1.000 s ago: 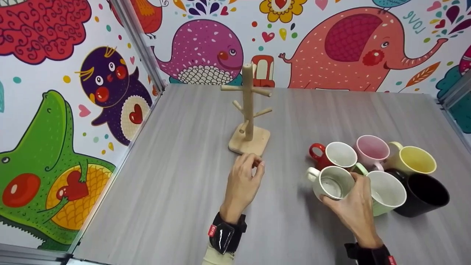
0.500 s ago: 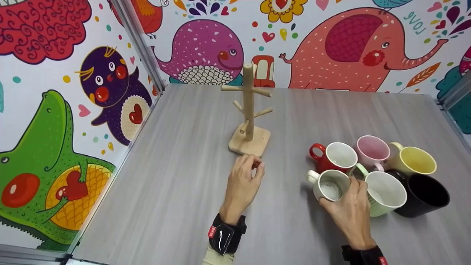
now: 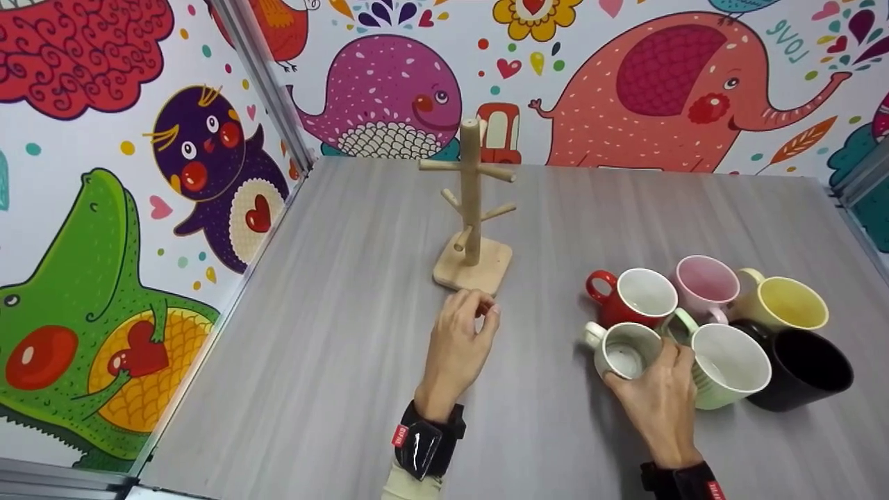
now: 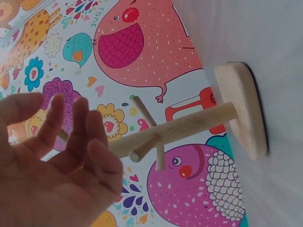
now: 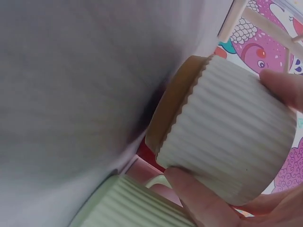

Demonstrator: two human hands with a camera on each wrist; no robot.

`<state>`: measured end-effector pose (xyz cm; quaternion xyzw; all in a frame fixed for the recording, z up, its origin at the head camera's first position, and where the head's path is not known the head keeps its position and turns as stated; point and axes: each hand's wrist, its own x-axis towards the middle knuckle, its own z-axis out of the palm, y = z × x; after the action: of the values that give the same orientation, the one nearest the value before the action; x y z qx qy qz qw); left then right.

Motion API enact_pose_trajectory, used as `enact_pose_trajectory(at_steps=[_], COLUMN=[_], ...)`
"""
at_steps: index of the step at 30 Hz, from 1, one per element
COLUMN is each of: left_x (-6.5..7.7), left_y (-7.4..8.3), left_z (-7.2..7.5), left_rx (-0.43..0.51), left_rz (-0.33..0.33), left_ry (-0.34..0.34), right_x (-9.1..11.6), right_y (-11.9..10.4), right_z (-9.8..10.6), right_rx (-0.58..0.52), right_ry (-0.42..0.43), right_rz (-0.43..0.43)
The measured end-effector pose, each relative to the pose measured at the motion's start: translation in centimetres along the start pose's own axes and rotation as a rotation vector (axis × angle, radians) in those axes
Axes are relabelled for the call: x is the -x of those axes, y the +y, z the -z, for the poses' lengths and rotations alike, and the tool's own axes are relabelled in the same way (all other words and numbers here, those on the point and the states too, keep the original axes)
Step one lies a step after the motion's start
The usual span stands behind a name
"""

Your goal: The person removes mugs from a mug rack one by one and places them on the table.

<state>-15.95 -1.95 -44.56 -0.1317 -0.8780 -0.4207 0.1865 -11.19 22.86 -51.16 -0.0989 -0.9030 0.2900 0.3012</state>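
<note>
A white ribbed mug (image 3: 628,351) with a tan base is gripped between the thumb and fingers of my right hand (image 3: 660,399). Its handle points left. In the right wrist view the mug (image 5: 227,127) has its base close over the table, with a dark shadow beside it. A light green ribbed mug (image 3: 726,368) stands just right of that hand, and a red mug (image 3: 635,295) right behind the white one. My left hand (image 3: 458,344) holds nothing, its fingers loosely curled, in front of the wooden mug tree (image 3: 471,208). No mug hangs on its pegs.
A pink mug (image 3: 707,281), a yellow mug (image 3: 788,305) and a black mug (image 3: 799,368) crowd together at the right. Cartoon-printed panels (image 3: 389,90) wall the grey table (image 3: 312,333) at the back and left.
My right hand has shifted slightly left and lowered the white mug a little, mostly in the first half second. My left hand has stayed in place.
</note>
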Motion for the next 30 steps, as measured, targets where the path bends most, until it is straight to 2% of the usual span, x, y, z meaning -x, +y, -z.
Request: enact_pose_trajectory(at_steps=[10, 20, 24, 30], left_x=[0.4, 0.4, 0.4, 0.1], left_y=[-0.3, -0.5, -0.6, -0.4], left_z=[0.0, 0.0, -0.1, 0.1], left_rx=[-0.068, -0.071, -0.069, -0.016], left_rz=[-0.017, -0.033, -0.039, -0.023], left_ry=[0.011, 0.016, 0.016, -0.023], right_x=[0.3, 0.3, 0.3, -0.3], right_y=[0.0, -0.3, -0.2, -0.5], right_z=[-0.4, -0.1, 0.1, 1.3], right_rx=[0.033, 0.060, 0.050, 0.046], right_ry=[0.025, -0.014, -0.020, -0.051], right_rz=[0.019, 0.021, 0.048, 0.093])
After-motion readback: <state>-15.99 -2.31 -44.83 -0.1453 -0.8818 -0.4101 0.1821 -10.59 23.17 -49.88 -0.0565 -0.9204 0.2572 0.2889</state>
